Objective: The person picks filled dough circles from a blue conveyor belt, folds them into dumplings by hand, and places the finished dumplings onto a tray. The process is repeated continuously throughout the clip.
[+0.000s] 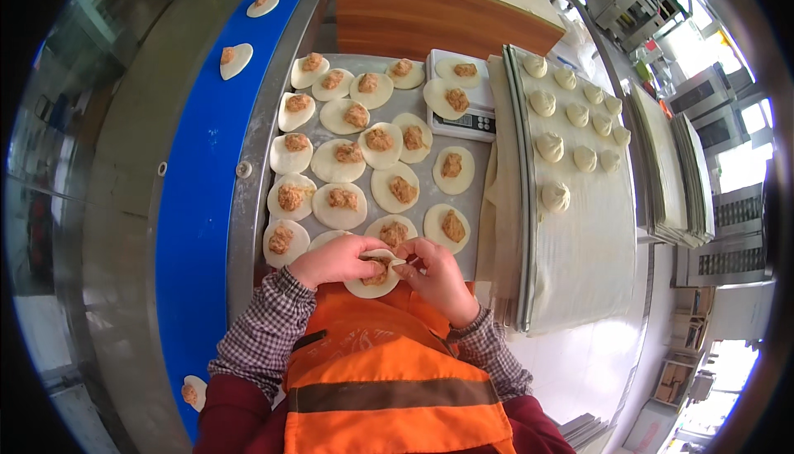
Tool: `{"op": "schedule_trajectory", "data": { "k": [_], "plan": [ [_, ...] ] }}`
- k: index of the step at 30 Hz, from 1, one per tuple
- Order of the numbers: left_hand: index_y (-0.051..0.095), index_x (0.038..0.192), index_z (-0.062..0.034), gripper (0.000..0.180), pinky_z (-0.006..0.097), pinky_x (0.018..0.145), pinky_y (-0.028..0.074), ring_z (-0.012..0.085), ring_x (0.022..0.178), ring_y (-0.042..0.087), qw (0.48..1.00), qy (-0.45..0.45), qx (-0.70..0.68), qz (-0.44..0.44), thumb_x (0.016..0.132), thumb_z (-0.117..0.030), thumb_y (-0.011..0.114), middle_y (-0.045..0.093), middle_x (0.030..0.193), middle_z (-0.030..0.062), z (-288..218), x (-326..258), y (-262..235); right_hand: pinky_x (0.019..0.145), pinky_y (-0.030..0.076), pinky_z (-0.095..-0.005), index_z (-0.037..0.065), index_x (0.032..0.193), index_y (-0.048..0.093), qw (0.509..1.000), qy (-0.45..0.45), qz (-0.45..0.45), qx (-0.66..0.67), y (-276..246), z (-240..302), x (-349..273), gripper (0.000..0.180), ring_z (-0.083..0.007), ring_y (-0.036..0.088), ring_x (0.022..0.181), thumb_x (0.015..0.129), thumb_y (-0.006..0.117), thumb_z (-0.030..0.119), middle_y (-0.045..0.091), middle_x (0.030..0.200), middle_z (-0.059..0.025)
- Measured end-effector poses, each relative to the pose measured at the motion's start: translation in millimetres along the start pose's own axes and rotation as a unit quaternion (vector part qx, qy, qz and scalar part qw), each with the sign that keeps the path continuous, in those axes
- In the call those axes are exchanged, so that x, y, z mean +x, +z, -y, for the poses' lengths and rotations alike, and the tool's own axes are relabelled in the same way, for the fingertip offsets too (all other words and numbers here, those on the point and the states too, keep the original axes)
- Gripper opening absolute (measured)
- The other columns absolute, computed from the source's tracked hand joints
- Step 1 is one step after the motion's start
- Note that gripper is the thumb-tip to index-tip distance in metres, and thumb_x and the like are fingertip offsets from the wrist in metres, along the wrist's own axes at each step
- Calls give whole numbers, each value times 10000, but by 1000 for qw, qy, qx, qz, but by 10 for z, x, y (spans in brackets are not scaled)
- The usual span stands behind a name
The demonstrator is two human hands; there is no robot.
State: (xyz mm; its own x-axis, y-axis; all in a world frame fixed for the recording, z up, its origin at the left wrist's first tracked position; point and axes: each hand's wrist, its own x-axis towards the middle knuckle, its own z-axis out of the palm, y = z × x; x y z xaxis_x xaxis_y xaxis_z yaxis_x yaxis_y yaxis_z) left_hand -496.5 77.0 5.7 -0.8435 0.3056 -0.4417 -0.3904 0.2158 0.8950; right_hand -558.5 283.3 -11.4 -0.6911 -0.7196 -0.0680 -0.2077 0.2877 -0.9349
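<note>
Close to my orange apron, both hands work on one round dough wrapper (364, 290) with meat filling in its middle. My left hand (337, 261) is closed on its left and top rim, the thumb over the filling. The fingers of my right hand (437, 279) pinch the right part of the rim, where the dough is lifted. Just beyond my hands, a filled wrapper (391, 230) lies on the metal table (422, 181), partly covered by them. Several more flat wrappers topped with filling, such as one wrapper (341, 197), spread over the table.
Along the left runs a blue conveyor belt (198, 181) carrying a few filled wrappers. A digital scale (463, 126) at the back right bears two wrappers. Right of the table, a cloth-lined tray (579, 255) holds several pleated buns (549, 146). Stacked trays (666, 164) stand farther right.
</note>
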Motion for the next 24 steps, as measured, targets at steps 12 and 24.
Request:
{"op": "schedule_trajectory", "data": {
  "k": [12,24],
  "plan": [
    [459,1284,-30,445,280,623,558,150,920,615,905,-13,-416,-87,886,-153,616,580,1128,58,176,6,264,584,474,-247,-21,933,587,991,34,-91,93,49,31,-83,169,-85,565,675,808,691,23,616,800,-48],
    [543,1208,-55,368,193,518,455,44,664,555,988,35,-18,-150,846,-85,603,618,964,27,146,-53,326,590,456,-231,-15,895,604,994,58,-60,70,65,191,-78,126,-79,542,655,808,689,14,602,743,-32]
  ]
}}
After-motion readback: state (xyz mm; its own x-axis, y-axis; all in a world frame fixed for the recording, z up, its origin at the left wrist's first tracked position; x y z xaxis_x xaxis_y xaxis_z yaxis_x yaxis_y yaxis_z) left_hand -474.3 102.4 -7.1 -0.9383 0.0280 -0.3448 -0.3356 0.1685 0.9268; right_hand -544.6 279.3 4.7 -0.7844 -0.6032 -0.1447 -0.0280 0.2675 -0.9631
